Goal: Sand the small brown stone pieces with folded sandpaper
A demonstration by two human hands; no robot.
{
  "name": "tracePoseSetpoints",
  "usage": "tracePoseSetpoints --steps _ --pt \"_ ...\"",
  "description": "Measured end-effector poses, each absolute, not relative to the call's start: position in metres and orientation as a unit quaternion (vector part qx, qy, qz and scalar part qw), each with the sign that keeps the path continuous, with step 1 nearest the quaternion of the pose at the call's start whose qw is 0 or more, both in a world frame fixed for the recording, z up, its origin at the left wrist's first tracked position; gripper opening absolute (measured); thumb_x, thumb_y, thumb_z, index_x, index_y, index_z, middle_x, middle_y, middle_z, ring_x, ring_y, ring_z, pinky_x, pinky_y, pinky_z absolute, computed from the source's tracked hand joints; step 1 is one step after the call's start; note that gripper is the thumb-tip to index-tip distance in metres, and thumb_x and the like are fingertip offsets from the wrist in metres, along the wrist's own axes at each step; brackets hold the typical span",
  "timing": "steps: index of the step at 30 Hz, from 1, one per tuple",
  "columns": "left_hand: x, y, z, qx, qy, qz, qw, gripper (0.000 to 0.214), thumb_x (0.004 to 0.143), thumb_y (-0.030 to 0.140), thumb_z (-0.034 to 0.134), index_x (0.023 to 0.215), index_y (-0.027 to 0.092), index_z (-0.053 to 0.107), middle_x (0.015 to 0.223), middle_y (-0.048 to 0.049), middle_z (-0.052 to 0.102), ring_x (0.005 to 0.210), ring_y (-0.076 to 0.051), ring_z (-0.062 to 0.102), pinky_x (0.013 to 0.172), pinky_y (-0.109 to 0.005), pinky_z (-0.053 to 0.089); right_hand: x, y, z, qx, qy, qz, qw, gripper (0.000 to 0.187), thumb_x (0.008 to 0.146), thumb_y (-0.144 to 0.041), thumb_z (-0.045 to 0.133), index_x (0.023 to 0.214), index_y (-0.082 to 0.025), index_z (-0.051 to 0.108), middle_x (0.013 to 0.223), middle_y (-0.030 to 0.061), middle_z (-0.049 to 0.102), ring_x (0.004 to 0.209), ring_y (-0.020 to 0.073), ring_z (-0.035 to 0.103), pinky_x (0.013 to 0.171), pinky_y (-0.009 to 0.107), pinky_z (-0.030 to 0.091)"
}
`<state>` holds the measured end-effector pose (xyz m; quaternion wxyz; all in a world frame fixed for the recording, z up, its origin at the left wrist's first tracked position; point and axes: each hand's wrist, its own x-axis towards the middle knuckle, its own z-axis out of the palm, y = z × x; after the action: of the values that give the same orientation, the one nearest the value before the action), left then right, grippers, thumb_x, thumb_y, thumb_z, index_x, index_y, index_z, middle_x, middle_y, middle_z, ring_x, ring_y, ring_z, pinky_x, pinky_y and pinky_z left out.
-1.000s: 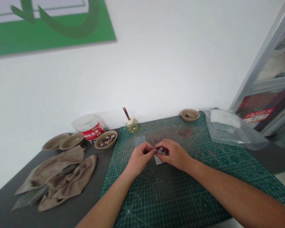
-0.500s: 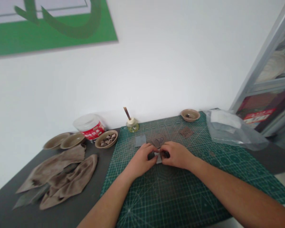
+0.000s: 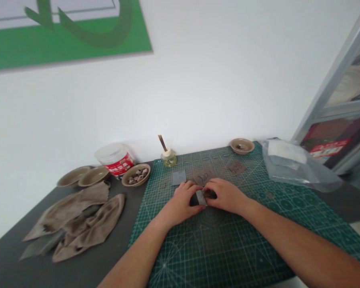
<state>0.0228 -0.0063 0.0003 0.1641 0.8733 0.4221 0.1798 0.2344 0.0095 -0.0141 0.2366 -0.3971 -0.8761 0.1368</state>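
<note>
Left hand (image 3: pixel 182 199) and right hand (image 3: pixel 224 196): fingers curled, pinching a small dark piece (image 3: pixel 194 201) and grey abrasive strip (image 3: pixel 201 197) between them — braced close, apparently for control — above a green cutting mat (image 3: pixel 216 256).

Left hand (image 3: pixel 181 204) and right hand (image 3: pixel 225 196) bare, near centre of view. Left forearm (image 3: pixel 132 256) leaves frame at 7 o'clock, right forearm (image 3: pixel 306 250) at 4 o'clock. Bare skin from fingers to frame edge on both arms. Forearms long, tapering to narrower wrists. Backs of hands smooth and rounded, knuckles faint. Fingertips partly hidden; nails too small to tell.
</note>
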Motion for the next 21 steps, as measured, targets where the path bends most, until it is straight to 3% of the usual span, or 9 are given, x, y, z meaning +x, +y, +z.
tracePoseSetpoints --steps 8,21 --pt "0.0263 -0.0105 0.0052 0.859 0.478 0.121 0.136 0.037 0.082 0.047 0.065 0.115 0.03 0.064 0.119 -0.005 0.058 0.108 -0.028 0.046 0.09 -0.044 0.035 0.2353 0.0101 -0.0121 -0.385 -0.883 0.146 0.223 0.015 0.082 -0.024 0.067 0.095 -0.019 0.07 0.093 0.0052 0.066 0.092 0.0209 0.059 0.083 0.031 0.043" --pt "0.0286 -0.0123 0.0033 0.845 0.51 0.109 0.117 0.042 0.077 0.048 0.07 0.116 0.033 0.063 0.119 -0.0029 0.06 0.107 -0.03 0.045 0.083 -0.041 0.033 0.235 0.014 -0.0138 -0.367 -0.895 0.15 0.206 0.011 0.078 -0.026 0.071 0.087 -0.02 0.07 0.086 0.0029 0.065 0.087 0.0196 0.057 0.08 0.029 0.042"
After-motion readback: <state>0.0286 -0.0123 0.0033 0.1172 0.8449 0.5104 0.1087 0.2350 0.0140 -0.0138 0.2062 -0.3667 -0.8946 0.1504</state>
